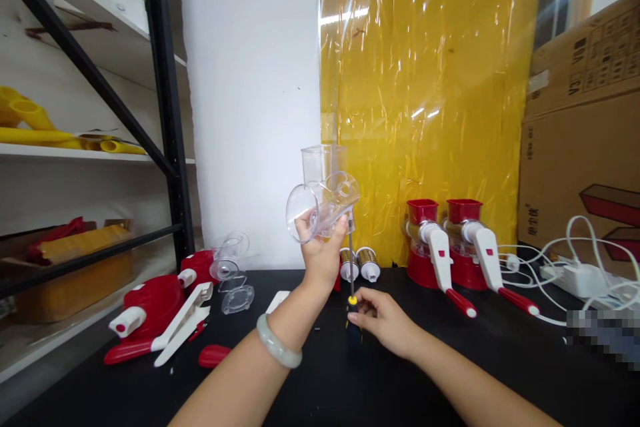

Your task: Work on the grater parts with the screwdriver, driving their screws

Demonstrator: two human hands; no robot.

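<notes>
Holding a clear housing (330, 203) up over the black table (150, 397) in the left hand (323, 250), with fingers and thumb closed round the tube. Pinching a screwdriver (353, 301) by the handle in the right hand (377, 317), with thumb and fingers drawn together and the shaft pointing up to the housing's underside; cannot tell whether the tip sits in a screw. Wearing a pale bangle (279, 343) on the left wrist. Facing a white wall (250, 80) and, beside it, a glossy yellow curtain (425, 80) streaked with reflected light. On the table to the left, can see red bases (157, 303), a red-handled crank (129, 351), clear parts (237, 300) and a lone red grip (214, 355) near the left forearm. Further back, near the curtain's foot, can see drums (370, 270). Toward the right, can see two graters (421, 273) standing upright side by side, then white cables (530, 265) looping near a white adapter (580, 278). At far left, can see a black-framed rack (167, 113) bearing yellow tubes (35, 120); at far right, a big printed carton (565, 167)
</notes>
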